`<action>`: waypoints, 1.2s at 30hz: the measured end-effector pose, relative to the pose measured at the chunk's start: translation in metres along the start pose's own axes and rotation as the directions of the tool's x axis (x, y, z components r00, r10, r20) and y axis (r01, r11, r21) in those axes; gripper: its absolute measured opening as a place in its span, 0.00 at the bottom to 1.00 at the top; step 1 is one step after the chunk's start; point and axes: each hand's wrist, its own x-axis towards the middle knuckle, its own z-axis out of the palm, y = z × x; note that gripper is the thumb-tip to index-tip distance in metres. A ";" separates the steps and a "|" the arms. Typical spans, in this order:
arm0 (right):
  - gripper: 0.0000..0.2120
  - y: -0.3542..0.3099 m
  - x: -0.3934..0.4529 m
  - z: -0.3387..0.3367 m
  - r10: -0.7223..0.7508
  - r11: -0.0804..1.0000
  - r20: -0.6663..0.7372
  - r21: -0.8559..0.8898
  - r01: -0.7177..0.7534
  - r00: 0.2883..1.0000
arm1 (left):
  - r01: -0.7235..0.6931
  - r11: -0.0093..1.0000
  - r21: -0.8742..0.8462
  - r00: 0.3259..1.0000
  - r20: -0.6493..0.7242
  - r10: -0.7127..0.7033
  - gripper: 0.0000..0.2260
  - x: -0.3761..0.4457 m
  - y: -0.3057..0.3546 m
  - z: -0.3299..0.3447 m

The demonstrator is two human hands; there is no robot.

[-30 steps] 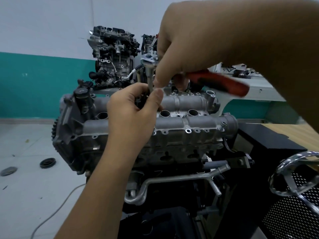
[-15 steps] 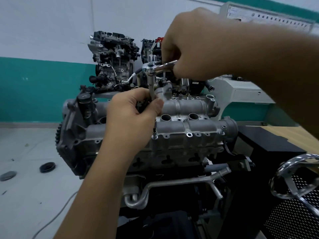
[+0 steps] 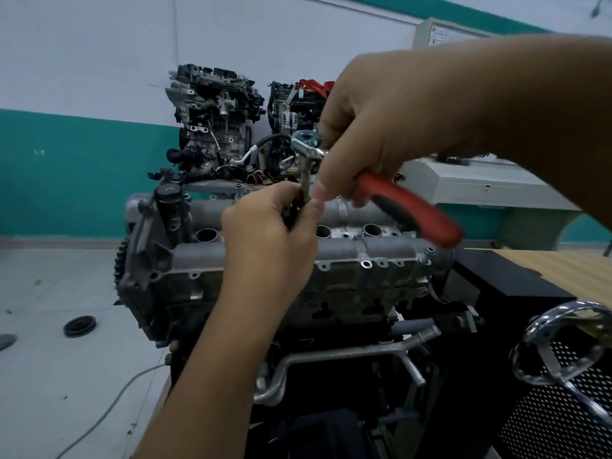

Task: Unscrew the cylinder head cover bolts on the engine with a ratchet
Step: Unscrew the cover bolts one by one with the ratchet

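Note:
A grey engine stands in the middle, its cylinder head cover (image 3: 371, 256) on top with open round holes and small bolt bosses along the near edge. A ratchet (image 3: 410, 207) with a red and black handle and a chrome head stands over the cover's far side on a thin extension bar. My right hand (image 3: 374, 127) grips the handle near the head. My left hand (image 3: 275, 233) pinches the extension bar low down, just above the cover. The bolt under the bar is hidden by my left hand.
Two more engines (image 3: 215, 117) stand behind against the white and teal wall. A grey cabinet (image 3: 473, 187) is at the back right, a wooden table (image 3: 556, 273) and a chrome-handled perforated black bin (image 3: 563, 385) at the right. A black ring (image 3: 79, 326) and a cable (image 3: 109, 405) lie on the floor.
The ratchet handle swung away behind my right hand, then back out to the right toward me. My left hand stayed on the extension bar. The camera tilted slightly.

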 end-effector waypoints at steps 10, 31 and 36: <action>0.08 -0.015 -0.010 -0.007 0.147 0.979 0.161 0.117 -0.167 0.976 | 0.017 0.999 -0.046 0.996 0.083 -0.014 0.06 0.006 -0.004 -0.003; 0.10 0.007 -0.001 -0.009 -0.069 0.996 0.191 -0.048 0.080 0.979 | -0.015 0.975 -0.221 0.977 0.205 0.061 0.03 -0.003 -0.020 0.004; 0.05 0.013 0.005 -0.001 -0.162 0.960 0.088 -0.218 0.178 0.983 | 0.002 0.970 -0.243 0.974 0.222 0.054 0.08 -0.001 -0.020 0.001</action>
